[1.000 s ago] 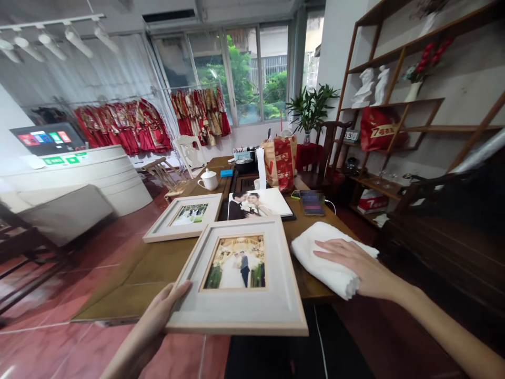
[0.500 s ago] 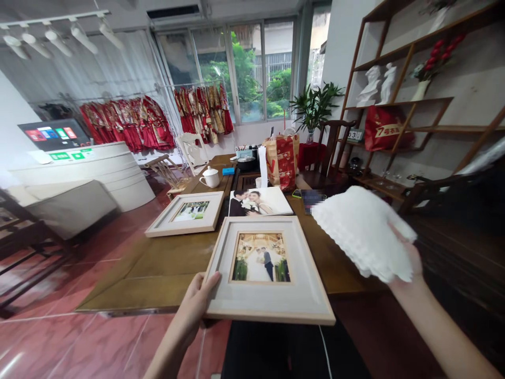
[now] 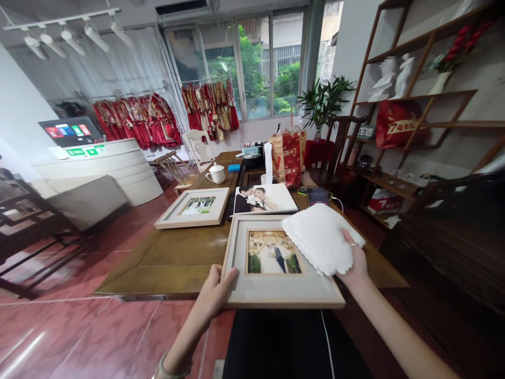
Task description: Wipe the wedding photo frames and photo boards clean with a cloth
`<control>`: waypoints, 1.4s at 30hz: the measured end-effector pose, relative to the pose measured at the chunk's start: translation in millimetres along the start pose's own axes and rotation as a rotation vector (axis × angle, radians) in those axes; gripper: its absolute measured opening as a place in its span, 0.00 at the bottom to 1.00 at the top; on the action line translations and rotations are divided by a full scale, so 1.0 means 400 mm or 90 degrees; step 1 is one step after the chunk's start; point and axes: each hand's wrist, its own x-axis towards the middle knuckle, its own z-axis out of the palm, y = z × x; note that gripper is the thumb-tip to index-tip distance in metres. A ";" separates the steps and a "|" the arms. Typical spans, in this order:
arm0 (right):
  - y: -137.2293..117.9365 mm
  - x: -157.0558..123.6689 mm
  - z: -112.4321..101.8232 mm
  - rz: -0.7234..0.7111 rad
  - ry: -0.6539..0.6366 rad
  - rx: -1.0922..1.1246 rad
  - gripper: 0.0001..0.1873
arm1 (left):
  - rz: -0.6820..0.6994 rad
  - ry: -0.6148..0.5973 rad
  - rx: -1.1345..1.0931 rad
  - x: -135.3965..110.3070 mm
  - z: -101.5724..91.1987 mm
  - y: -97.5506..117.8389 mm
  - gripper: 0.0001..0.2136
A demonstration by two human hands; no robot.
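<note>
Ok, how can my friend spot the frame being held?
Find the brown table and its near edge. There, the left hand grips a pale frame. Unlike the other frame, farther back and left, its upper right corner is hidden by a white cloth.

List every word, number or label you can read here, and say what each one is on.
"7号衣", then unclear: red bag on the shelves.
"7": red-and-white package lower down.
"03": calendar blocks; the last block is unclear.
Too small or blurred to read: the prints on the paper bag, the monitor and the green signs.
</note>
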 end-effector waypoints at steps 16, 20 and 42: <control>0.000 0.005 -0.006 -0.027 0.010 0.038 0.19 | 0.419 -0.092 -0.061 0.095 -0.010 0.022 0.21; -0.002 -0.007 -0.010 -0.035 0.023 0.056 0.20 | 0.430 -0.144 -0.137 0.106 -0.005 0.014 0.23; -0.004 -0.019 -0.002 -0.050 0.053 0.059 0.21 | 0.382 -0.192 -0.140 0.095 -0.005 0.004 0.20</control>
